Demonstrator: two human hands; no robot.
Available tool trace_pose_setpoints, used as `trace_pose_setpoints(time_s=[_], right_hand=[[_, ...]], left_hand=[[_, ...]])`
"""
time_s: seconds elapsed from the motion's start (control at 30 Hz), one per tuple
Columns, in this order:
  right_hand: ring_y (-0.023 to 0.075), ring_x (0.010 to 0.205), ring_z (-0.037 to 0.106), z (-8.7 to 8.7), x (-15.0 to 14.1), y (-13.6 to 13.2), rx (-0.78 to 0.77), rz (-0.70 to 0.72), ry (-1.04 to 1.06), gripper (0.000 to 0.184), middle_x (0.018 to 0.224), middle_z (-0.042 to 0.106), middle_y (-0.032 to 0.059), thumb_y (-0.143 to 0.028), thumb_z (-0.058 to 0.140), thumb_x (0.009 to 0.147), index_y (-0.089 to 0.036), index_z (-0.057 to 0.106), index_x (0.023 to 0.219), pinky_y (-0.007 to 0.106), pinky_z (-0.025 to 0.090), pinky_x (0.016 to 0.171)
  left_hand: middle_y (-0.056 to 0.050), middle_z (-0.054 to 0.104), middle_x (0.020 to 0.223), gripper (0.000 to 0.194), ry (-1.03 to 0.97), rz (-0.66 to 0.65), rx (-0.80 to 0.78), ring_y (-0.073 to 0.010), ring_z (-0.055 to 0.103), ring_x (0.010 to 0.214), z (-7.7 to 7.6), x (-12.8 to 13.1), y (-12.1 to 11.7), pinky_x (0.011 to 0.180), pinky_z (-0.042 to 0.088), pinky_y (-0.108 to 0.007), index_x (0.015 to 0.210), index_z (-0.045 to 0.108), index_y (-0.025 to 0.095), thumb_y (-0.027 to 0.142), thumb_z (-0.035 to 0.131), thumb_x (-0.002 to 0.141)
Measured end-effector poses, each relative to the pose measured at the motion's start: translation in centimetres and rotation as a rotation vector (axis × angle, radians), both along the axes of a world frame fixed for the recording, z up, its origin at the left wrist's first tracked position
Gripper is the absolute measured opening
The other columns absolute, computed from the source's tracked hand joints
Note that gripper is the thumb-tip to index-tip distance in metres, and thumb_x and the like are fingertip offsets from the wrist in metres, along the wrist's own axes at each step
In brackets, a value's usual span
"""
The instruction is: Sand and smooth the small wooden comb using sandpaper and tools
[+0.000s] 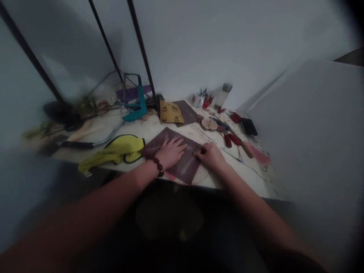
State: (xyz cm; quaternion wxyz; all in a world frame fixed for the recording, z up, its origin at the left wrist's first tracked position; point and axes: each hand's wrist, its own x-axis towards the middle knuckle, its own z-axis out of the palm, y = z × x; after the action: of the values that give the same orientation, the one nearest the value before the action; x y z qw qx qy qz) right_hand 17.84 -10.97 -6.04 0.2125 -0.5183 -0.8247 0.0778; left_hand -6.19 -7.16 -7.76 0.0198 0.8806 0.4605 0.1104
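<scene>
A dark maroon sheet [182, 170], which looks like sandpaper, lies at the table's front edge. My left hand [170, 153] rests flat on it with fingers spread, a beaded bracelet at the wrist. At the sheet's right edge, my right hand [210, 155] is closed, thumb and fingertips pinched together. Whatever is in that pinch, if anything, is too small and dark to make out. To the left of the sheet, a crumpled yellow-green cloth [122, 146] with dark edging comes close to its corner.
Behind lie a yellow printed sheet [170, 112], another dark sheet [186, 113] and a round wooden piece [209, 124]. Red-handled tools [231, 139] and a bottle [223, 96] occupy the right. A teal-framed saw [139, 106] and dark poles [143, 53] stand left on the white table [250, 180].
</scene>
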Motion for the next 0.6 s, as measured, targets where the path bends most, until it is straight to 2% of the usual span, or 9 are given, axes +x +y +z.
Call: trace_pose_setpoints(time_s=[0.1, 0.13, 0.23, 0.27, 0.4, 0.53, 0.6], right_hand=[[0.0247, 0.1, 0.067, 0.22, -0.08, 0.08, -0.017, 0.186, -0.018, 0.01, 0.097, 0.079, 0.0067, -0.031, 0.088, 0.094, -0.022, 0.083, 0.096, 0.037, 0.049, 0.098], [0.0241, 0.097, 0.067, 0.29, -0.03, 0.19, -0.032, 0.208, -0.023, 0.01, 0.095, 0.079, 0.0059, -0.031, 0.09, 0.092, -0.023, 0.083, 0.094, 0.036, 0.049, 0.096], [0.024, 0.09, 0.065, 0.37, 0.21, 0.47, -0.011, 0.022, 0.01, 0.013, 0.091, 0.077, 0.0085, -0.028, 0.084, 0.098, -0.019, 0.082, 0.089, 0.038, 0.049, 0.09], [0.0243, 0.09, 0.065, 0.3, 0.22, 0.45, -0.002, 0.011, 0.012, 0.014, 0.091, 0.077, 0.009, -0.028, 0.083, 0.098, -0.019, 0.082, 0.089, 0.038, 0.049, 0.091], [0.0252, 0.099, 0.066, -0.18, 0.07, 0.23, -0.007, 0.152, -0.022, 0.021, 0.101, 0.079, 0.0078, -0.039, 0.093, 0.091, -0.021, 0.084, 0.098, 0.038, 0.048, 0.1], [0.0239, 0.089, 0.065, -0.07, 0.25, 0.69, 0.0, -0.006, -0.005, 0.015, 0.091, 0.077, 0.0079, -0.032, 0.086, 0.097, -0.02, 0.083, 0.089, 0.037, 0.048, 0.091], [0.0242, 0.092, 0.066, 0.04, 0.13, 0.74, 0.009, 0.029, -0.006, 0.015, 0.093, 0.079, 0.0075, -0.035, 0.089, 0.094, -0.021, 0.083, 0.091, 0.037, 0.048, 0.092]], left_hand=[[-0.006, 0.05, 0.179, 0.052, 0.007, 0.006, -0.001, -0.0333, 0.041, 0.166, -0.07, 0.0, 0.02, 0.135, 0.029, -0.062, 0.164, 0.06, 0.034, 0.035, 0.045, 0.115], [-0.006, 0.05, 0.179, 0.052, 0.006, 0.006, -0.002, -0.0332, 0.041, 0.165, -0.04, 0.01, 0.01, 0.135, 0.029, -0.062, 0.164, 0.06, 0.034, 0.035, 0.045, 0.115], [-0.007, 0.05, 0.179, 0.051, 0.005, 0.0, 0.0, -0.0336, 0.042, 0.164, 0.07, 0.02, -0.06, 0.134, 0.031, -0.061, 0.164, 0.06, 0.033, 0.036, 0.045, 0.116], [-0.007, 0.05, 0.178, 0.051, 0.005, -0.002, 0.0, -0.0335, 0.043, 0.164, 0.1, 0.02, -0.08, 0.134, 0.031, -0.061, 0.164, 0.06, 0.032, 0.036, 0.045, 0.116], [-0.006, 0.05, 0.179, 0.05, -0.01, 0.01, -0.014, -0.0326, 0.041, 0.165, 0.07, 0.0, -0.09, 0.135, 0.03, -0.061, 0.163, 0.061, 0.032, 0.037, 0.045, 0.116], [-0.006, 0.051, 0.178, 0.049, -0.007, 0.02, 0.0, -0.0333, 0.042, 0.165, 0.04, -0.02, -0.09, 0.134, 0.032, -0.062, 0.162, 0.062, 0.034, 0.038, 0.049, 0.115], [-0.005, 0.053, 0.177, 0.048, -0.004, 0.02, 0.007, -0.0326, 0.044, 0.163, 0.05, -0.03, -0.08, 0.133, 0.035, -0.062, 0.161, 0.063, 0.035, 0.038, 0.049, 0.115]])
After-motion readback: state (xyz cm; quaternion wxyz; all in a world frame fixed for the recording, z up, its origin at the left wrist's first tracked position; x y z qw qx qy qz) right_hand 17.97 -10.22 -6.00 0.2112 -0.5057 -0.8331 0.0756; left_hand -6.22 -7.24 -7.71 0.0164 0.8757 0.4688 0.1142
